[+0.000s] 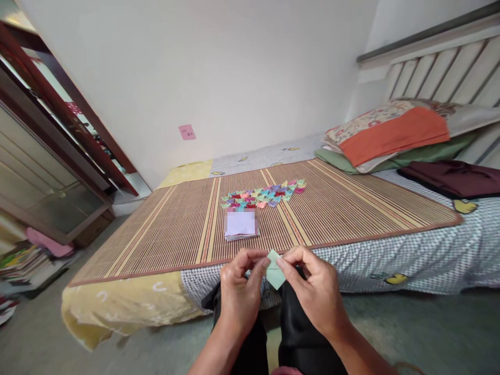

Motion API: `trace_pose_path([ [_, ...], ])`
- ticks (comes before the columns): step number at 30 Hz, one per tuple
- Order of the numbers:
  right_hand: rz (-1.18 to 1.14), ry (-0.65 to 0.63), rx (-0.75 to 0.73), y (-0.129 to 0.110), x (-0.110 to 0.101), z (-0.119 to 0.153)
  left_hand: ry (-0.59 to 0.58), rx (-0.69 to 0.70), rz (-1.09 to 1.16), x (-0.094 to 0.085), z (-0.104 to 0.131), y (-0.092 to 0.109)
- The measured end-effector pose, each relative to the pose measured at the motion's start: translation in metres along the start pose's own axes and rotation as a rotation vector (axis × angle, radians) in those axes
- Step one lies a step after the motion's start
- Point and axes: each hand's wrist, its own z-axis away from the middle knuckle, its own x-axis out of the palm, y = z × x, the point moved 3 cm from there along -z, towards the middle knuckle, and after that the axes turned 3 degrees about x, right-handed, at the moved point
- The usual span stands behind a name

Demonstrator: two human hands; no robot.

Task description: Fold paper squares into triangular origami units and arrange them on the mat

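Observation:
Between my two hands is a small pale green piece of folded paper, turned so that one corner points down. My left hand pinches its left side between thumb and fingers. On its right side, my right hand grips it the same way. Both hands are above my knees, in front of the bed's near edge. Beyond them on the mat lies a stack of paper with a pale lilac sheet on top. Behind the stack are many small folded paper pieces in several colours, set in rows.
A striped bamboo mat covers much of the bed. Pillows and dark folded cloth lie at the right by the headboard. A pink note is on the wall. Books are stacked at the far left.

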Motion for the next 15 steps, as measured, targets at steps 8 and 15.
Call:
trace_pose_path([
  [8,-0.113,-0.145,0.123,-0.001,0.001,-0.004,-0.074,-0.022,0.079,0.004,0.003,-0.001],
  [15,-0.186,-0.139,0.175,0.003,-0.001,-0.003,-0.187,-0.258,0.381,0.012,0.003,-0.008],
])
